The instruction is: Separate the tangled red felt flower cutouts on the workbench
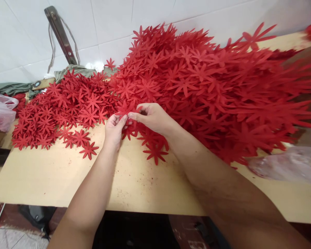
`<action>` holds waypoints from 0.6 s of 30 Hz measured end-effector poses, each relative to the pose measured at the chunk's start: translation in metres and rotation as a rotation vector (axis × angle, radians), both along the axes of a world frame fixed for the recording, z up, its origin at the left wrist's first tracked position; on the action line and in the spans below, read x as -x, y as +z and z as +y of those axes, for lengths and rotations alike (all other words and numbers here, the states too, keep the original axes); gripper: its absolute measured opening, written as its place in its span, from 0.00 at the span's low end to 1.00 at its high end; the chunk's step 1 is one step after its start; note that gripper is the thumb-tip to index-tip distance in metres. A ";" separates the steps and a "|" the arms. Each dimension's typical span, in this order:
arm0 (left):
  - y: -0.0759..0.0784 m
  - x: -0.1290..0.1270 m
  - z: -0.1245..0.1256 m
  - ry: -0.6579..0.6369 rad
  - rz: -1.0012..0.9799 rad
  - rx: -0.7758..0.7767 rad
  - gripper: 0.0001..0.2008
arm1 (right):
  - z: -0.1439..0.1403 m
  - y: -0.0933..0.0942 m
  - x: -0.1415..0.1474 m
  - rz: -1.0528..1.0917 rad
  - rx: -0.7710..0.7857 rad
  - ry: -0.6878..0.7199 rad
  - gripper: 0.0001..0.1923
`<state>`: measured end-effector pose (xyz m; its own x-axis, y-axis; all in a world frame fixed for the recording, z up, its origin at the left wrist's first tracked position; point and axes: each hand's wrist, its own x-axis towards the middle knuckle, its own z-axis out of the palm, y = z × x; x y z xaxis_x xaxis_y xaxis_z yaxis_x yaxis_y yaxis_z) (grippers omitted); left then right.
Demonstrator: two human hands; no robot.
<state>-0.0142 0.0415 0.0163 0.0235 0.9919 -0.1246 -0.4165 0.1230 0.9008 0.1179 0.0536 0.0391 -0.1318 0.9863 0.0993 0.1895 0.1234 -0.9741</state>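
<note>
A red flower-shaped cutout (124,106) with long narrow petals is held up between both hands, just over the table. My left hand (114,127) pinches its near edge, thumb on top. My right hand (151,117) grips it from the other side, thumb and forefinger closed near its middle. Behind the hands rises a large heap of the same red cutouts (191,76), reaching far to the right. A lower pile of them (67,97) spreads to the left. One loose cutout (155,152) lies below my right wrist.
The pale wooden table (67,180) runs across the view, its front edge close to me. A clear plastic bag (290,164) lies at the right, a whitish bag (2,109) at the left. A dark metal bar (59,34) leans against the tiled wall (114,20).
</note>
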 end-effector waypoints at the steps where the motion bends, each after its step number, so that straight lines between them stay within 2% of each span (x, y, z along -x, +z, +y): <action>1: -0.001 0.001 0.001 0.030 -0.005 0.010 0.11 | -0.001 0.002 0.000 0.006 0.012 0.032 0.26; 3: -0.002 0.002 0.003 0.082 -0.020 0.046 0.11 | -0.001 0.007 -0.003 0.009 0.012 0.055 0.27; 6: -0.005 0.004 0.005 0.094 -0.036 0.080 0.13 | 0.001 0.010 -0.013 0.051 -0.023 0.001 0.26; 9: -0.007 0.003 0.005 0.074 -0.020 0.043 0.16 | 0.004 0.010 -0.022 0.068 -0.057 -0.102 0.21; 11: -0.008 0.002 0.005 0.069 -0.018 0.011 0.16 | 0.006 0.009 -0.025 0.068 -0.062 -0.123 0.17; 13: -0.008 0.000 0.005 0.062 -0.029 -0.012 0.15 | 0.006 0.008 -0.023 0.066 -0.036 -0.064 0.13; 16: -0.006 0.000 0.004 0.052 -0.033 -0.021 0.14 | 0.005 0.005 -0.017 0.017 0.027 0.121 0.10; 18: -0.006 0.000 0.004 0.064 -0.021 -0.010 0.13 | 0.005 0.003 -0.015 -0.017 0.035 0.184 0.08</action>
<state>-0.0144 0.0454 0.0107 -0.0375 0.9927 -0.1143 -0.4422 0.0861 0.8928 0.1332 0.0584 0.0419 -0.3120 0.9481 0.0611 0.1838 0.1233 -0.9752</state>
